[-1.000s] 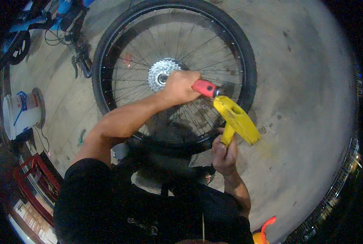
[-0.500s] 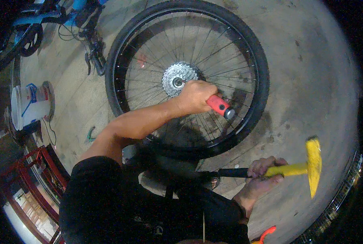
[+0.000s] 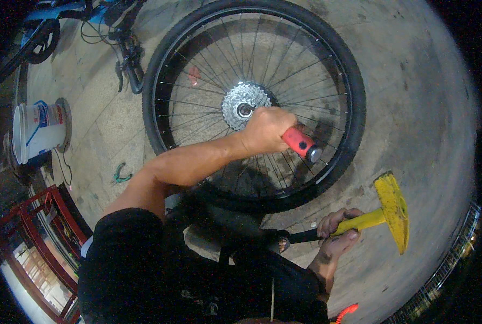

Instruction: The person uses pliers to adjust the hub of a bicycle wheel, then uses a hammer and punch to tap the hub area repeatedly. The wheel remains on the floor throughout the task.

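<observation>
Red handle (image 3: 301, 144) in left hand (image 3: 269, 129), yellow hammer (image 3: 368, 219) in right hand (image 3: 335, 232).
Left fingers wrapped round handle above wheel (image 3: 354, 108), cogs (image 3: 237, 100) facing up; right fingers curled round hammer, its head well apart. Likely hammering step; next blow would need steady left, true aim.

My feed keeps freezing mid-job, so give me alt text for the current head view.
A person's left hand grips a red-handled tool by the silver cassette of a bicycle wheel lying on the floor, while the right hand holds a yellow hammer beyond the wheel's lower right edge. A white bucket is at left.
</observation>
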Demonstrator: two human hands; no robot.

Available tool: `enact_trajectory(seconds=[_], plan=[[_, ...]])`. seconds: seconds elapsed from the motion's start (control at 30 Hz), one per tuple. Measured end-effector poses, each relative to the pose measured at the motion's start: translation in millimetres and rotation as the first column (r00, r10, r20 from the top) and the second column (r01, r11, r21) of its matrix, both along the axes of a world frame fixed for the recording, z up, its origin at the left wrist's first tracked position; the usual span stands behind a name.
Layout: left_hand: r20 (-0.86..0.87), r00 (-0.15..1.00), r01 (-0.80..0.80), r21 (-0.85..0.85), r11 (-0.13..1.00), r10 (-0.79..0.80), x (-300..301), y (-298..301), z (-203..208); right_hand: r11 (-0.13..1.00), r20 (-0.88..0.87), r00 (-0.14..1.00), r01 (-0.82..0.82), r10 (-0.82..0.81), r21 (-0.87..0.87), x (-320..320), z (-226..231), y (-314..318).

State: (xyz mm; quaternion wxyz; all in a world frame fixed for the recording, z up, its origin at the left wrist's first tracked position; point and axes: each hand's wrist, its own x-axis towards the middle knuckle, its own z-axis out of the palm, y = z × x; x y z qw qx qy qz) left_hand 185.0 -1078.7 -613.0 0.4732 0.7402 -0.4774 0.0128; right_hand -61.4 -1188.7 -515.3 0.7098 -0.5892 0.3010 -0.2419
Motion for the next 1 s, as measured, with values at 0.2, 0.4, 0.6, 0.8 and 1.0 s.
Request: enact_trajectory(seconds=[0.2,0.4,0.6,0.8,1.0], plan=[[-0.029,0.999,-0.033,-0.031,0.999,0.032,6.6,-2.3,3.3,0.998,-0.104,0.993,-0.064,0.065,0.012,-2.3,-1.2,2.9],[0.017,1.000,-0.003,-0.015,1.000,0.003,4.8,-1.2,-3.7,0.992,-0.090,0.989,-0.123,0.122,-0.012,3.9,0.8,6.0],[0.088,0.993,0.086,-0.090,0.992,-0.078,1.7,4.4,-11.4,0.995,-0.098,0.990,-0.102,0.104,0.019,1.0,-1.8,4.9],[0.026,0.999,-0.021,-0.166,0.986,0.026,3.5,0.0,-5.7,0.996,-0.146,0.985,-0.090,0.092,0.020,1.6,-2.8,3.6],[0.099,0.992,0.093,-0.117,0.989,-0.081,3.7,1.7,-12.0,0.987,-0.123,0.980,-0.158,0.159,0.010,9.6,-9.0,3.4]])
